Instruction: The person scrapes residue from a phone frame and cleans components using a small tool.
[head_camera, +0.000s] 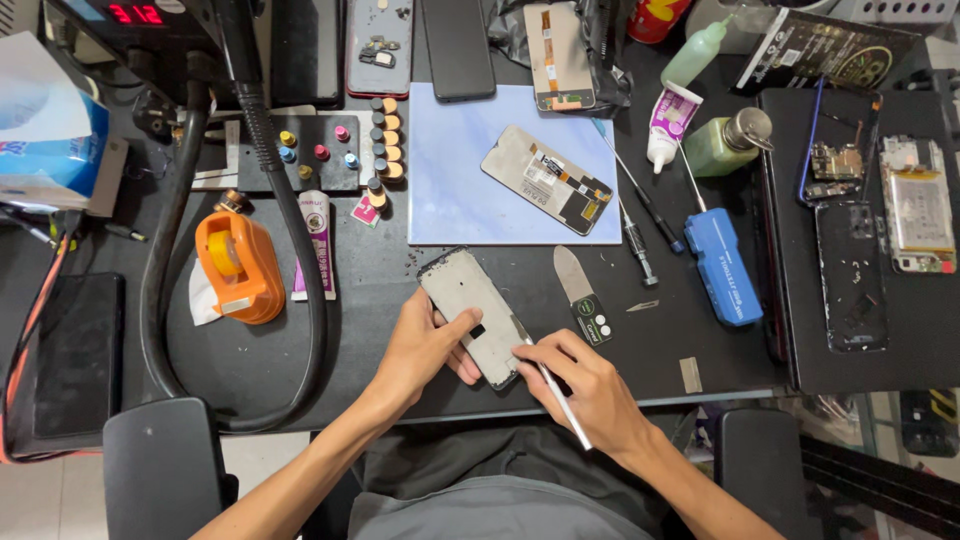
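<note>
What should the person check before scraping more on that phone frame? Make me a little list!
1. Left hand steadies the phone frame: ok.
2. Right hand has a pen-like grip on the thin tool: ok.
3. Tool tip sits at the frame's lower right edge: ok.
4. Frame lies flat on the black mat: ok.
5. Left thumb is away from the tip: cannot tell, it is close.
6. Metal pry blade lies apart from both hands: ok.

matt grey metal phone frame (478, 314); glossy orange plastic tape dispenser (240, 265)
</note>
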